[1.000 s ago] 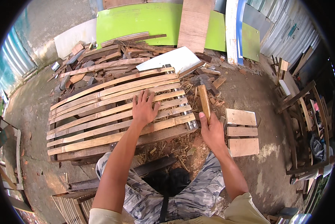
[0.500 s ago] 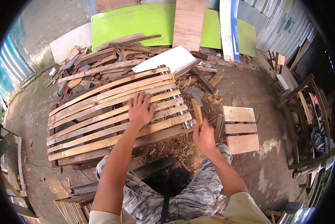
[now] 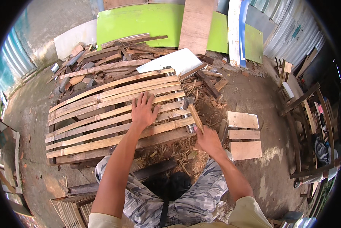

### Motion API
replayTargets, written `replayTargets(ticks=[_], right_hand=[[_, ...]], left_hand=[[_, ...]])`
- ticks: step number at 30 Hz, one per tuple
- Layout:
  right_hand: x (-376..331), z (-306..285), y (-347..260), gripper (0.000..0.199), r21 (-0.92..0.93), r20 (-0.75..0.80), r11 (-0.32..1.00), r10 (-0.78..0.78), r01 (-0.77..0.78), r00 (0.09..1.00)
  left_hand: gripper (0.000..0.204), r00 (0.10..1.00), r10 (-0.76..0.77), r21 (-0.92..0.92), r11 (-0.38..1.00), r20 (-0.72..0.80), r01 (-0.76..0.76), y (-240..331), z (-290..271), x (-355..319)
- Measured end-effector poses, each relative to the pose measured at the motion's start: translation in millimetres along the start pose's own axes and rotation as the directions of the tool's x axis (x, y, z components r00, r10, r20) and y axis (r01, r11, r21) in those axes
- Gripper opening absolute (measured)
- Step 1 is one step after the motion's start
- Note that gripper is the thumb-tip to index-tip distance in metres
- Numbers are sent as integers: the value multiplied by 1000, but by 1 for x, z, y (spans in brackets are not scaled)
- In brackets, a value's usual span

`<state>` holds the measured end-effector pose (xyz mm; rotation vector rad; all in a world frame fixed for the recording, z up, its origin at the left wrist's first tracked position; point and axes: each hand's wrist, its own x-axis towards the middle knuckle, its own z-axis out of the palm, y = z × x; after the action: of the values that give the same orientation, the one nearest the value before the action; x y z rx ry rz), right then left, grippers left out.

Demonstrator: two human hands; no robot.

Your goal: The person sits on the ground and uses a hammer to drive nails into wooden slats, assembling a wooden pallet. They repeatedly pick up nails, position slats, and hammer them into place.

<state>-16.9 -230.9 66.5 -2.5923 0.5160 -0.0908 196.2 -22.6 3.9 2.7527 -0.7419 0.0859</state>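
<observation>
The left hand [image 3: 143,111] rests, grip spread apart, across the slats [image 3: 83,147], likely steadying them; the right hand [image 3: 209,141] has its grip clamped round the hammer [image 3: 195,115].

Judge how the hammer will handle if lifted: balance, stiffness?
The hammer is likely head-heavy: bulky grey head, slim handle. Probably stiff, as the handle looks straight and wooden. It may tip head-first if loosened, since the right hand grips the opposite end.

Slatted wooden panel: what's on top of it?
The left hand lies palm down on the slats. The hammer, gripped by the right hand, has its head at their right ends; contact is unclear. The slat surface beneath the palm is covered.
</observation>
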Motion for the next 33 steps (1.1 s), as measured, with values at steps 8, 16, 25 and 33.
replayTargets(ticks=[8,16,25,33], right_hand=[[-1,11,15,38,55,-114,998,4,3,993],[1,-24,-28,43,262,-161,965,63,-18,985],[-1,-34,-41,43,331,-162,942,122,-63,979],[1,-11,-10,45,119,-73,987,122,-113,990]], left_hand=[[67,1000,9,11,1000,26,-9,5,-1,5],[68,1000,-6,17,1000,-13,7,-3,-2,2],[67,1000,-20,29,999,-3,20,-9,-2,2],[68,999,-24,33,999,27,23,-1,-4,1]])
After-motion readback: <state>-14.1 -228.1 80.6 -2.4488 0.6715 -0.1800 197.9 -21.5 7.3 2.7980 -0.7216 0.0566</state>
